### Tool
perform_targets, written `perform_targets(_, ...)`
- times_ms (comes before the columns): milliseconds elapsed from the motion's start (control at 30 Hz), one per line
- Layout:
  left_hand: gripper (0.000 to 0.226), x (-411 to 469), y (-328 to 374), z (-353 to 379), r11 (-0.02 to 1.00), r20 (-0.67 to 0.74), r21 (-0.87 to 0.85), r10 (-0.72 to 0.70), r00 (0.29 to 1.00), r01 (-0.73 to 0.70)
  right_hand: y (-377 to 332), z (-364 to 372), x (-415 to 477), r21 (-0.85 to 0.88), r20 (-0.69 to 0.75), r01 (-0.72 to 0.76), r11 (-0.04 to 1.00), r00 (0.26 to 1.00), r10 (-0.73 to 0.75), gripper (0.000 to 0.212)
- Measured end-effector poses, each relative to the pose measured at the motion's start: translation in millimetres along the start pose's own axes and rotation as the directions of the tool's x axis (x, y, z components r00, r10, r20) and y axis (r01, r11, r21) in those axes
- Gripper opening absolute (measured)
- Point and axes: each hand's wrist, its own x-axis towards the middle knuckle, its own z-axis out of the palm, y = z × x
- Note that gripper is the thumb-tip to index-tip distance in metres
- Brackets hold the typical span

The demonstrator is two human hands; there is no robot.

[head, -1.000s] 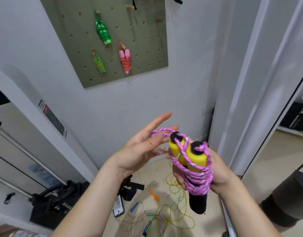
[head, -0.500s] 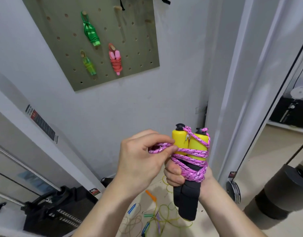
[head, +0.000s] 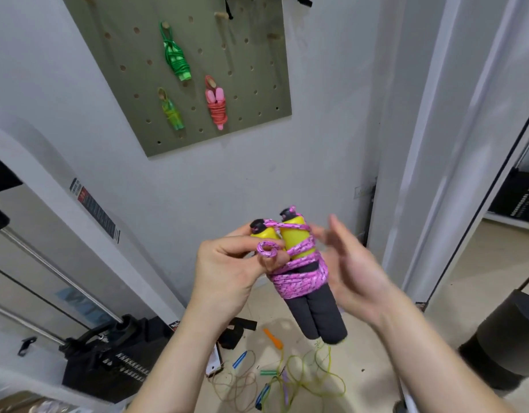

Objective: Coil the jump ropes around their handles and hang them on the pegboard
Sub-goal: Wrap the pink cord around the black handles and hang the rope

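Fingers [head: 238, 242] of left hand [head: 224, 272] pinching pink rope [head: 299, 283], right hand [head: 357, 278] fingers splayed, blurred.

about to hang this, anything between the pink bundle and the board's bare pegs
Nothing visible. Only open air lies between the pink bundle in the left hand and the pegboard; a bare peg sits right of the hung green rope.

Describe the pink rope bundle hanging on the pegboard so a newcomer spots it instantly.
Find the olive-green perforated pegboard on the white wall, upper left. Of three coiled bundles hanging there, take the lower right: the salmon-pink coiled jump rope. Its neighbours, the bright green coiled rope above and the yellow-green coiled rope left, are green.
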Motion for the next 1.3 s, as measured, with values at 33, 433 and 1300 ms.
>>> perform_targets(33, 0.014, 0.9, -3.7, -1.8, 1.0, -0.043, -0.003, -0.011, 0.999, 0.011, -7.6, 0.9, -2.5, -0.16, -0.028, 0.026, 0.987, 0.999, -0.031, 0.051)
perform_targets(433, 0.004, -0.5, -14.5, -10.5, 0.685, 0.09, 0.636, 0.392, 0.916, -0.355, 10.8, 20.0, -0.4, -0.643, -0.213, 0.226, 0.732, 0.865, -0.454, 0.023)
perform_targets(1300, 0.02, 12.0, -27.7, -9.1, 0.783, 0.073, 0.56, 0.278, 0.958, -0.27, 20.9, 17.6, -2.3, -0.718, -0.204, 0.18, 0.672, 0.869, -0.45, 0.034)
